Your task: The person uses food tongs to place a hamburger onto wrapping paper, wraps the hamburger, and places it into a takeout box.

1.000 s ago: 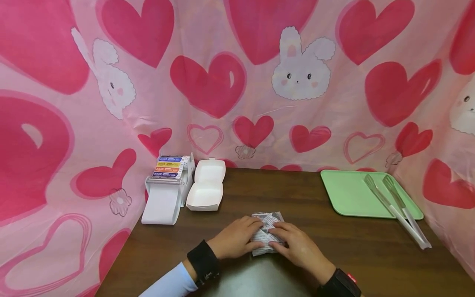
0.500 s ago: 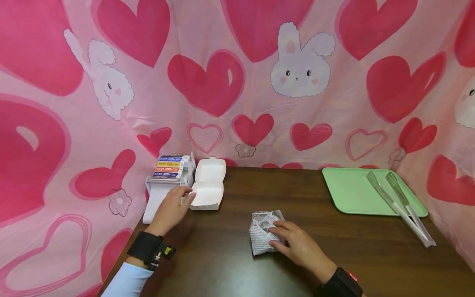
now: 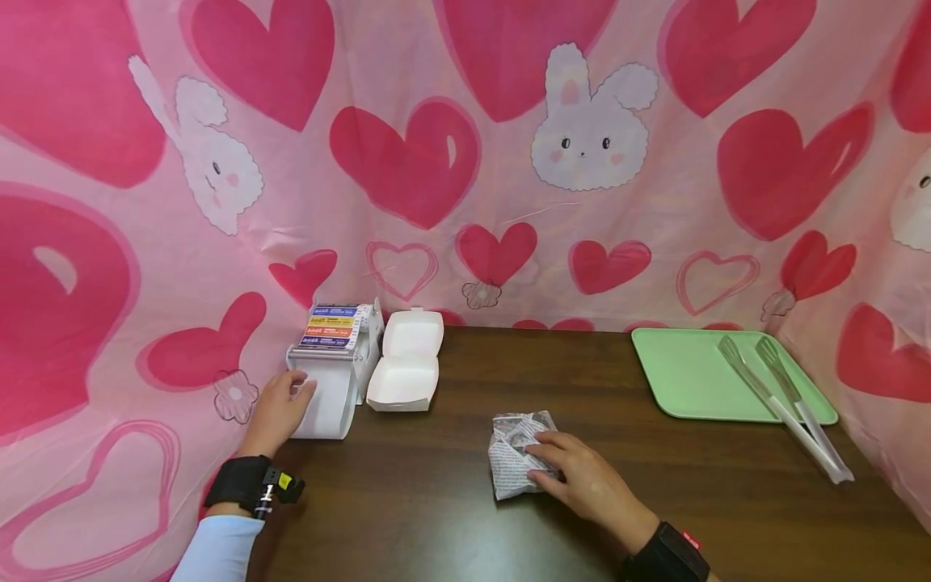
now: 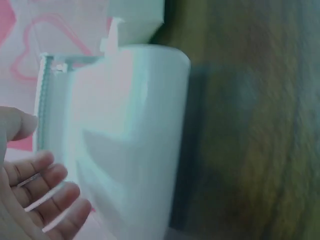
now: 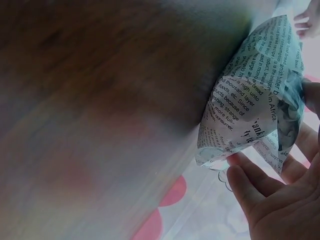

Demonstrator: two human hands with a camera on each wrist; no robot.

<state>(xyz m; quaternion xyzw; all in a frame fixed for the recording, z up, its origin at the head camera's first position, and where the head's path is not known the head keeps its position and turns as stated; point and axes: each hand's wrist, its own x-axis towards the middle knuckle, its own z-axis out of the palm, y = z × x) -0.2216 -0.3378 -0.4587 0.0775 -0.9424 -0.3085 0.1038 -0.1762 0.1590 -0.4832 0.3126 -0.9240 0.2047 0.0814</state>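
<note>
My left hand (image 3: pixel 278 412) is at the left side of a white dispenser (image 3: pixel 369 343) topped with blue, yellow and orange labels. Its fingers are loosely bent beside the broad white strip (image 3: pixel 327 396) that loops down in front, and nothing is between them. In the left wrist view, the fingertips (image 4: pixel 75 215) overlap the strip's edge, with the thumb apart from them. A packet wrapped in newsprint-patterned paper (image 3: pixel 512 465) lies on the table, its folds facing up. Relaxed fingers of my right hand (image 3: pixel 585 477) rest on the packet's right side, lightly steadying it.
An open white clamshell box (image 3: pixel 403 384) stands right of the dispenser. At the far right, tongs (image 3: pixel 781 408) lie across a green tray (image 3: pixel 669 372), handles overhanging its front edge. Pink cloth with hearts and rabbits (image 3: pixel 436 186) walls in the dark wooden table (image 3: pixel 451 533).
My left hand has left the packet, swung left past the clamshell box and reached the dispenser's front strip. My right hand has stayed on the packet.
</note>
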